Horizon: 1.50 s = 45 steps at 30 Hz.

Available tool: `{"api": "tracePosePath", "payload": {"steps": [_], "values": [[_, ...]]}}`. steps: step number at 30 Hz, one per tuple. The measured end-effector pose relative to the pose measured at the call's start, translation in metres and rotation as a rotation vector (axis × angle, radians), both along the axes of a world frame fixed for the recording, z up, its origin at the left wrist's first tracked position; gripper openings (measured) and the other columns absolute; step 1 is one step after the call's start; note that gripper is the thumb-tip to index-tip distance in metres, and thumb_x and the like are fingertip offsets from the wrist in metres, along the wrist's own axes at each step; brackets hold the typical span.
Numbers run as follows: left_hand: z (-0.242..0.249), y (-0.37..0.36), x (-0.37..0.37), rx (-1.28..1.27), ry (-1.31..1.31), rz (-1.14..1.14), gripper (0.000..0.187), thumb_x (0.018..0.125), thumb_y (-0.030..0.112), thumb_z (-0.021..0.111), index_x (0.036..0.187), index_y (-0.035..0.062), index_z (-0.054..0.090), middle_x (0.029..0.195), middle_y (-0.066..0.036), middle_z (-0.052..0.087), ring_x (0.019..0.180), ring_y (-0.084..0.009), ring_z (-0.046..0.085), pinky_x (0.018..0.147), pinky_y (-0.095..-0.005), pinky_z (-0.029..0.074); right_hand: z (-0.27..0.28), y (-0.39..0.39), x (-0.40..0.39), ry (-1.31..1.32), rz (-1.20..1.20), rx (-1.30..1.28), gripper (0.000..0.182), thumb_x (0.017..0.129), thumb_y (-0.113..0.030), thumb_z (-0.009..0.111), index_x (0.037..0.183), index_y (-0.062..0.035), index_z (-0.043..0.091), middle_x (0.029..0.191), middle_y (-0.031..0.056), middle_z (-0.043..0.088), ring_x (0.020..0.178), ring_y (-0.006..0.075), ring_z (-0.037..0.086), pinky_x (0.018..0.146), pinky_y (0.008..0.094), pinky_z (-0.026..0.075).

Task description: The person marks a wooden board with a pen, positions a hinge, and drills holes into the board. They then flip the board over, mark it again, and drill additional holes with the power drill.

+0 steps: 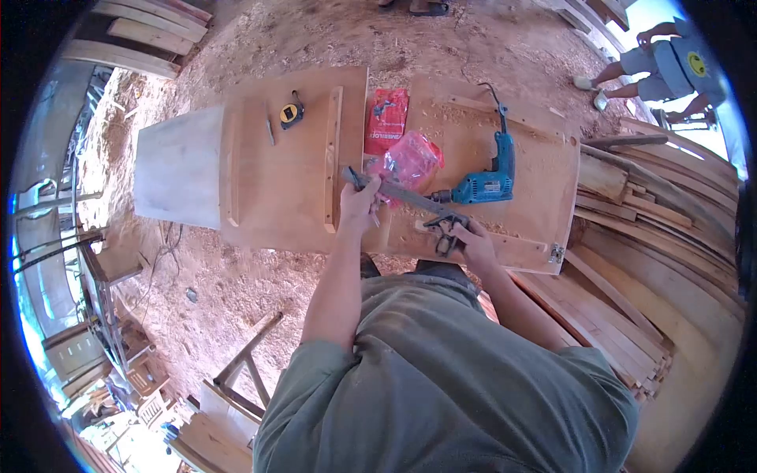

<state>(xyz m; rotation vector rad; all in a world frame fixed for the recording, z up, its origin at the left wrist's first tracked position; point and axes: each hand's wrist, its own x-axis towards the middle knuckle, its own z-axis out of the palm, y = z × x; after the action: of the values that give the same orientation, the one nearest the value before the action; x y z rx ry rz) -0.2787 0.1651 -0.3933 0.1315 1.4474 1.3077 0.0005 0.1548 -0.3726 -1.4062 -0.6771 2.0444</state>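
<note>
Right up close, a grey-green shirt (449,386) fills the lower frame and hides the near edge of the tabletop (292,197). Just beyond it, the right hand (471,240) has its fingers curled shut on the dark handle of a saw (418,202); part of that handle is lost behind the knuckles. The left hand (359,203) closes its fingers around the far end of the blade, tip barely readable. Behind the blade sits a pink plastic bag (410,162), contents unclear, with a red packet (386,118) beyond. A blue drill (487,183) lies to the right. Farther left, a tape measure (292,114). Top right, another person (670,71), cut off by the frame.
</note>
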Motion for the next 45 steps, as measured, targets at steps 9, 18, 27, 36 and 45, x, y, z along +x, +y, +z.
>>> {"api": "tracePosePath", "payload": {"steps": [9, 18, 27, 36, 45], "values": [[-0.015, -0.032, -0.058, -0.02, -0.234, -0.151, 0.023, 0.08, 0.005, 0.067, 0.1, 0.0015, 0.057, 0.084, -0.007, 0.064, 0.067, -0.0139, 0.063, 0.054, -0.028, 0.053, 0.054, -0.017, -0.038, 0.241, -0.335, -0.101, 0.025, 0.096, -0.012, 0.049, 0.118, -0.0014, 0.054, 0.102, 0.0111, 0.062, 0.091, 0.02, 0.062, 0.082, 0.0379, 0.053], [0.003, -0.039, -0.09, 0.131, -0.365, -0.551, 0.032, 0.086, 0.007, 0.048, 0.117, 0.0007, 0.054, 0.106, -0.011, 0.063, 0.088, -0.0204, 0.065, 0.072, -0.0354, 0.056, 0.039, -0.072, -0.199, 0.372, -0.458, -0.193, 0.028, 0.093, -0.017, 0.055, 0.119, -0.0064, 0.056, 0.101, 0.0056, 0.065, 0.087, 0.0182, 0.063, 0.075, 0.0311, 0.052], [0.056, -0.061, -0.138, 0.206, -0.353, -0.234, 0.02, 0.095, 0.013, 0.053, 0.112, 0.0035, 0.056, 0.1, -0.009, 0.065, 0.085, -0.0193, 0.065, 0.073, -0.0338, 0.055, 0.051, -0.074, -0.247, -0.106, 0.136, 0.1, 0.04, 0.086, -0.018, 0.067, 0.124, -0.0119, 0.056, 0.087, 0.0023, 0.061, 0.076, 0.0131, 0.058, 0.065, 0.0287, 0.05], [0.047, -0.076, -0.264, 0.144, -0.013, 0.037, 0.02, 0.091, 0.007, 0.054, 0.11, 0.0025, 0.055, 0.085, -0.009, 0.064, 0.065, -0.0179, 0.064, 0.05, -0.028, 0.053, -0.031, 0.058, -0.203, -0.77, 0.036, 0.416, 0.037, 0.079, -0.023, 0.064, 0.109, -0.0021, 0.064, 0.092, 0.0125, 0.069, 0.086, 0.0202, 0.065, 0.073, 0.035, 0.051], [0.034, -0.128, -0.445, -0.031, 0.345, 0.248, 0.023, 0.088, 0.003, 0.051, 0.11, -0.0053, 0.05, 0.095, -0.015, 0.063, 0.079, -0.0251, 0.067, 0.062, -0.0379, 0.058, -0.053, 0.162, -0.226, -1.351, 0.16, 0.356, 0.062, 0.073, -0.046, 0.07, 0.114, 0.0007, 0.062, 0.107, 0.0242, 0.066, 0.101, 0.0404, 0.063, 0.086, 0.0445, 0.05]]}}
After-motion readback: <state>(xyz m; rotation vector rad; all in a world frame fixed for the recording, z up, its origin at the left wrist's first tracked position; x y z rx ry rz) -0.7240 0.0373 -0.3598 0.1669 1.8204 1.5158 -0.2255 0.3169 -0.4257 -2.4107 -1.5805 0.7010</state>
